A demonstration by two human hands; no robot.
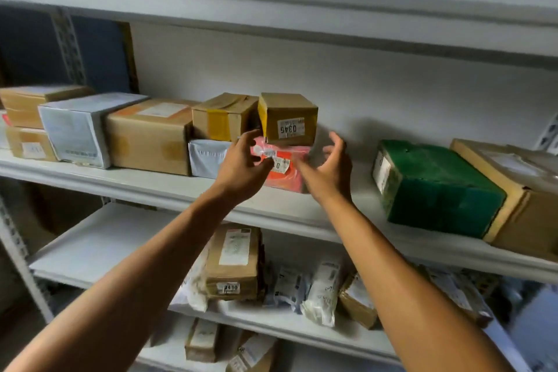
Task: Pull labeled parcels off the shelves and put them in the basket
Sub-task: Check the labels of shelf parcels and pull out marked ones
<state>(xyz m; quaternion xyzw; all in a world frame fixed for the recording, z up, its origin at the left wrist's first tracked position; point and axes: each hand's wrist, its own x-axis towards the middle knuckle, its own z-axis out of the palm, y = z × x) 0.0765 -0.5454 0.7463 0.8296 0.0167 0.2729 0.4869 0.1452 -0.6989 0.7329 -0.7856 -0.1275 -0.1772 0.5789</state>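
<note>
- Both bare arms reach up and forward to the middle shelf (169, 190) of a white metal rack.
- Left hand (245, 166): fingers spread and loosely curved, thumb up, holding nothing. It sits in front of the left end of a red-orange parcel (287, 174); whether the fingertips touch the parcel cannot be told.
- Right hand (329, 169): open wide, palm turned toward the left, fingers curved, holding nothing. It is at the right end of the red-orange parcel, just beside it; contact is not clear.
- The red-orange parcel lies flat on the middle shelf, with white labels on its front face partly covered by the left hand.
- On top of it stands a small brown box (290, 118) with yellow tape and a white label reading 0346, printed upside down.
- To the left of that box, a second taped brown box (223, 118) rests on a white mailer (206, 157).
- Further left on the same shelf: a large brown carton (148, 136), a white-wrapped box (75, 130), and stacked brown boxes (27, 118) at the far left edge.
- To the right, well apart from the hands: a green wrapped parcel (437, 187) touching a tan carton (519, 199).
- Lower shelf (90, 244): a brown parcel (235, 263) labelled 0410 or similar (first digit blurred), beside several white and grey poly mailers (320, 290).
- No basket appears in this view.
</note>
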